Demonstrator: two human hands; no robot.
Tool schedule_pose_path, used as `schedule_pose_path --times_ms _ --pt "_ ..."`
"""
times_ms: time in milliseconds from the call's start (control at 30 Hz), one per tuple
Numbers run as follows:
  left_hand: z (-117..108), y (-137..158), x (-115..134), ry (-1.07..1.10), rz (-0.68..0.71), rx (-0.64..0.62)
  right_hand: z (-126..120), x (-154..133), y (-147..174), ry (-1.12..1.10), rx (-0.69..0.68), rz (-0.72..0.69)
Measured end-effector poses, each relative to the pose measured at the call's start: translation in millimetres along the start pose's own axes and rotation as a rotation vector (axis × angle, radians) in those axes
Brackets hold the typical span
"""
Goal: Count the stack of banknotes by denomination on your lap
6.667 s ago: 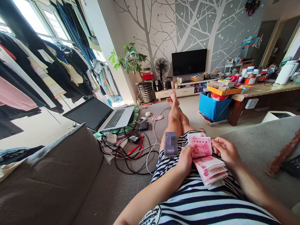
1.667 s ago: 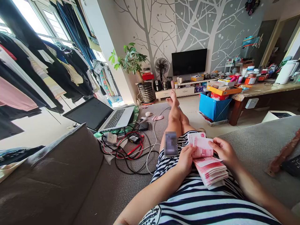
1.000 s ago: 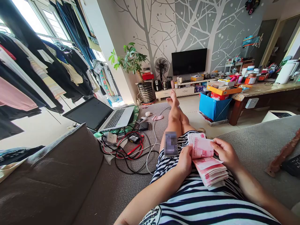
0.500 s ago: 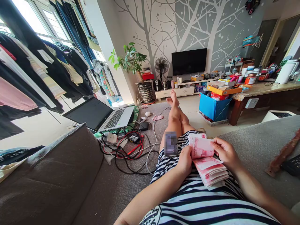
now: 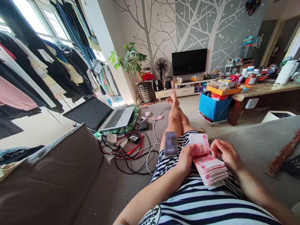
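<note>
A thick bundle of pink 100 banknotes (image 5: 211,172) lies over my lap, bent so that one part stands up and the rest fans down toward me. My left hand (image 5: 186,159) is closed on the bundle at its left side, the thumb pressed across the fold. Close by the right edge of the upright notes is my right hand (image 5: 226,154), its fingers curled inward. I cannot make out whether its fingertips pinch a note. A phone (image 5: 171,143) with a blurred screen rests on my striped clothing, left of the notes.
On the grey sofa to the left are an open laptop (image 5: 117,118) and tangled cables (image 5: 131,150) with chargers. A brown strip (image 5: 284,153) and a dark remote-like object (image 5: 292,165) lie at the right. Beyond stand a blue box (image 5: 214,107) and a crowded table (image 5: 260,92).
The note that my right hand was pinching has gone down onto the lower part of the bundle. The upright note now shows its 100 face. My left hand has stayed in place.
</note>
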State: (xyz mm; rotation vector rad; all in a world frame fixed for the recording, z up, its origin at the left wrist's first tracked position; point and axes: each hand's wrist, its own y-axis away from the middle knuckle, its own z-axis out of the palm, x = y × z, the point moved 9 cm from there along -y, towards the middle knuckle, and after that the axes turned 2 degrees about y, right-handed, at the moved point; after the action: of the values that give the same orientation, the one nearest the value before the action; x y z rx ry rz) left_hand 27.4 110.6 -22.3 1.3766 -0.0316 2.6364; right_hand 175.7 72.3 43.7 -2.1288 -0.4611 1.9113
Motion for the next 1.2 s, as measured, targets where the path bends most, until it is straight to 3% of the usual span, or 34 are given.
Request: schedule_pose_path --times_ms 200,467,767,1200 --pt "15.6 5.3 4.0 0.052 -0.044 -0.101 -16.6 18.2 -6.0 0.077 0.195 0.097" --pt "25.9 9.0 -1.2 -0.025 -0.104 -0.239 -12.0 24.5 -8.1 0.118 0.166 0.100" --pt "21.3 8.4 -0.7 -0.059 -0.076 -0.207 -21.8 26.2 -4.7 0.216 0.270 0.107" --pt "16.5 3.9 -8.2 -0.048 -0.083 -0.205 -22.2 23.1 -5.7 0.168 0.242 0.109"
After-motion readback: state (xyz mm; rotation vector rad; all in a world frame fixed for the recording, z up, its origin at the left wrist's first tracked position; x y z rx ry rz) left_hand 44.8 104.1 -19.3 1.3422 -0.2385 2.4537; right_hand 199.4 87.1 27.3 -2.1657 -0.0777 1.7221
